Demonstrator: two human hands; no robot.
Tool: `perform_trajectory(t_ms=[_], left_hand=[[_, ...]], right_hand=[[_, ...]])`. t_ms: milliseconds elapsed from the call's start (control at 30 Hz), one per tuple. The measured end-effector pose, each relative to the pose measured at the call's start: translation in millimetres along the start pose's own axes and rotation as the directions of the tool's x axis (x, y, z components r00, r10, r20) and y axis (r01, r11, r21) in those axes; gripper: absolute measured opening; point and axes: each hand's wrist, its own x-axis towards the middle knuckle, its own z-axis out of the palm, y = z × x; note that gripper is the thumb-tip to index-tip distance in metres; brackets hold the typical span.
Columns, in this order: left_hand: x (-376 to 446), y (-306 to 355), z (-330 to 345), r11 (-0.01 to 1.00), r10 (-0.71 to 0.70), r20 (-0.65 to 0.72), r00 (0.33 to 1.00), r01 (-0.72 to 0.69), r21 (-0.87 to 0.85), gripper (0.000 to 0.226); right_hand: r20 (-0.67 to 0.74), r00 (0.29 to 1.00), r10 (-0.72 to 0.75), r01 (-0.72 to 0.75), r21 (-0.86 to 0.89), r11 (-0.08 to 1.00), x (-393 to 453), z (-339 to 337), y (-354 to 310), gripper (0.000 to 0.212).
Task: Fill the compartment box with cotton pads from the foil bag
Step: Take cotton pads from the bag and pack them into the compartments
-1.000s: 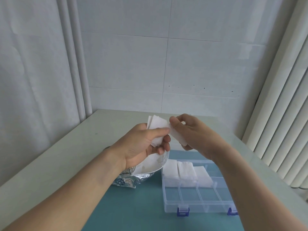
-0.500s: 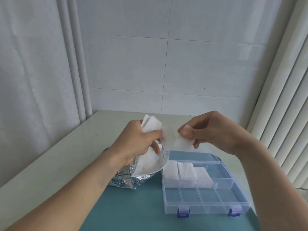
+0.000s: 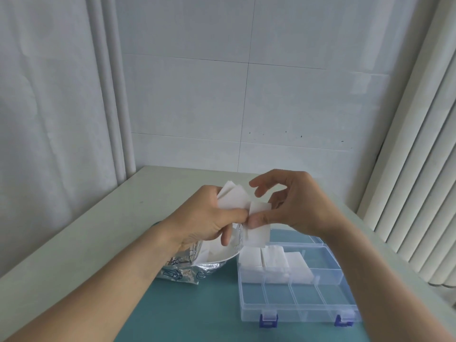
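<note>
Both hands are raised above the counter [image 3: 103,218], meeting over the foil bag. Furthest left of the two, the left hand [image 3: 204,218] grips a small fanned stack of cotton pads [image 3: 232,197], fingers curled round its lower edge. Just right of it, the right hand [image 3: 286,206] pinches a single pad [image 3: 256,233] between thumb and a finger, its other fingers spread loosely above; that pad hangs down and its upper edge touches the stack.

Below the left hand, the foil bag [image 3: 180,272] lies open on the teal mat [image 3: 197,312], white pads showing in its mouth. To the right sits the clear compartment box [image 3: 296,314] with its lid back. Its far row holds several pads [image 3: 271,265]; the near row of four cells looks bare, and the far right cell seems bare too.

The step in hand appears to be separating one pad from the stack. Next comes carrying it down and to the right, then laying it flat in an unfilled cell, which calls for a clean peel so only one sheet comes away.
</note>
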Motion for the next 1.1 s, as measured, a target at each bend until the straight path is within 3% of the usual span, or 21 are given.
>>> perform_trajectory(t_ms=[233, 367, 533, 600, 700, 867, 1100], left_hand=[[2.2, -5.6, 3.3, 0.997, 0.069, -0.086, 0.994, -0.065, 0.046, 0.020], [7.1, -5.7, 0.4, 0.982, -0.016, -0.091, 0.996, -0.001, -0.187, 0.020], [7.8, -3.0, 5.8, 0.852, -0.070, 0.147, 0.987, 0.136, -0.506, 0.046], [6.8, -0.7, 9.6, 0.815, -0.022, 0.249, 0.968, 0.162, -0.557, 0.055], [6.2, -1.5, 11.4, 0.834, 0.041, 0.307, 0.951, 0.137, -0.535, 0.058], [4.6, -4.7, 8.1, 0.882, 0.058, 0.286, 0.956, 0.086, -0.463, 0.047], [3.2, -1.4, 3.0, 0.911, 0.068, 0.318, 0.946, 0.071, -0.406, 0.052]], right_hand=[[0.100, 0.995, 0.016, -0.015, -0.011, 1.000, 1.0, -1.4, 3.1, 0.019], [0.039, 0.999, -0.015, 0.015, -0.015, 1.000, -1.2, -13.7, 3.9, 0.010], [0.032, 0.999, -0.032, 0.019, 0.355, 0.935, -5.2, -12.6, -4.3, 0.022], [0.023, 1.000, 0.007, -0.015, 0.351, 0.936, -3.4, 0.9, -6.4, 0.026], [-0.067, 0.997, 0.024, -0.005, 0.276, 0.961, 0.2, 21.8, -7.0, 0.028], [-0.305, 0.941, -0.147, 0.161, 0.022, 0.987, 1.5, 33.5, -5.0, 0.025], [-0.348, 0.922, -0.170, 0.215, 0.093, 0.972, 3.9, 34.9, -3.1, 0.018]])
